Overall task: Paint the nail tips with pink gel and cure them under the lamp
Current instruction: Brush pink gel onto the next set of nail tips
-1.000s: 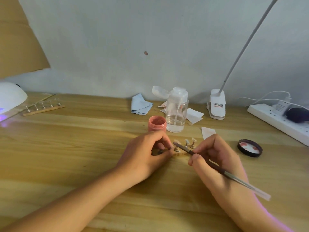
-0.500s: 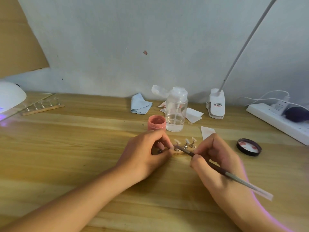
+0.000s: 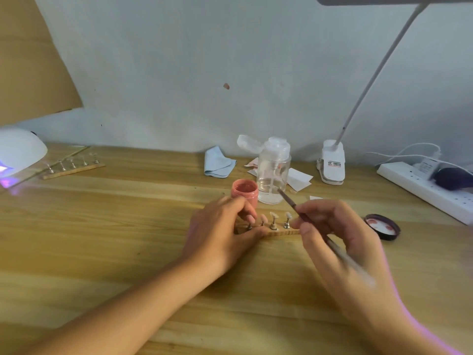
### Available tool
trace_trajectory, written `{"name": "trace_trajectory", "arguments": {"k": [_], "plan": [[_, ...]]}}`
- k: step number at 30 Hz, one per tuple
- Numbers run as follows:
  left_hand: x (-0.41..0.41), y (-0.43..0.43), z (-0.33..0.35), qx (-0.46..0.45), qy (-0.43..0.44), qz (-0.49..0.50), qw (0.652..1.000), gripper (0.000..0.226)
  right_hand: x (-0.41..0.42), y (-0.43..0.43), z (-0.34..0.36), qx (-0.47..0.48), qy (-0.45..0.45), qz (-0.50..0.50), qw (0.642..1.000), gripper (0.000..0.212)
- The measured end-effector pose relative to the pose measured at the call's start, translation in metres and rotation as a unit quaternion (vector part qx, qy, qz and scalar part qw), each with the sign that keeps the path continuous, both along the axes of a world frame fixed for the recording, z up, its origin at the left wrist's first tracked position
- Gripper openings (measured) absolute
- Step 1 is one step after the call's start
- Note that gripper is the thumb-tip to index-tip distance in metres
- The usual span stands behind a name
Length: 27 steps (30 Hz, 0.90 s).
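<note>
A small wooden strip [image 3: 284, 231] with nail tips [image 3: 273, 216] on metal stands lies at the table's middle. My left hand [image 3: 220, 234] pinches its left end, thumb in front, fingers behind. My right hand [image 3: 335, 231] grips a thin brush [image 3: 291, 204]; the bristle end points up and left, near the open pink gel jar [image 3: 245, 192]. The white curing lamp [image 3: 18, 152] glows violet at the far left. A second strip of tips [image 3: 73, 167] lies beside it.
A clear pump bottle [image 3: 272, 172] stands right behind the jar. The jar's black lid [image 3: 382, 226] lies to the right. A blue cloth [image 3: 217, 163], paper wipes [image 3: 298, 179], a clip lamp base [image 3: 331, 162] and a power strip [image 3: 430, 190] line the back.
My right hand has lifted the brush tip off the nail tips and swung it up toward the jar and bottle. My left hand keeps its hold on the strip.
</note>
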<state>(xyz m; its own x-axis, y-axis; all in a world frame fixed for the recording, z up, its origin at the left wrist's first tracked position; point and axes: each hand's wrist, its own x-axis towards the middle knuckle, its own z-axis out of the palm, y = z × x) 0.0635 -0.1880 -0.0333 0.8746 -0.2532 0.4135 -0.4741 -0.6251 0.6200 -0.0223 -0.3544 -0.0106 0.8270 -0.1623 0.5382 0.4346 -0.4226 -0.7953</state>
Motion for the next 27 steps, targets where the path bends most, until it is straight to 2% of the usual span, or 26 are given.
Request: {"name": "trace_trajectory", "arguments": {"k": [4,9,15,18,20,23,27], "plan": [[0.000,0.001,-0.001,-0.001,0.036,0.015,0.999,0.031,0.018,0.006,0.021,0.043,0.087,0.008,0.995,0.005],[0.003,0.004,0.000,-0.040,0.087,0.012,0.995,0.018,0.058,0.016,0.041,-0.039,0.128,-0.047,0.990,0.013],[0.009,0.011,0.003,-0.040,0.126,0.001,0.991,0.014,0.082,0.024,0.038,-0.118,0.178,-0.075,0.974,0.010],[0.013,0.016,0.004,-0.042,0.137,-0.039,0.989,0.017,0.075,0.022,0.039,-0.056,0.153,-0.080,0.983,0.008],[0.015,0.018,0.004,-0.045,0.135,-0.065,0.988,0.020,0.059,0.019,0.038,0.059,0.123,-0.046,0.990,0.006],[0.016,0.020,0.003,-0.048,0.123,-0.094,0.987,0.021,0.028,0.014,0.023,0.194,0.120,0.027,0.973,0.010],[0.018,0.022,0.002,-0.044,0.107,-0.124,0.985,0.019,0.002,0.007,-0.002,0.227,0.139,0.041,0.963,0.007]]}}
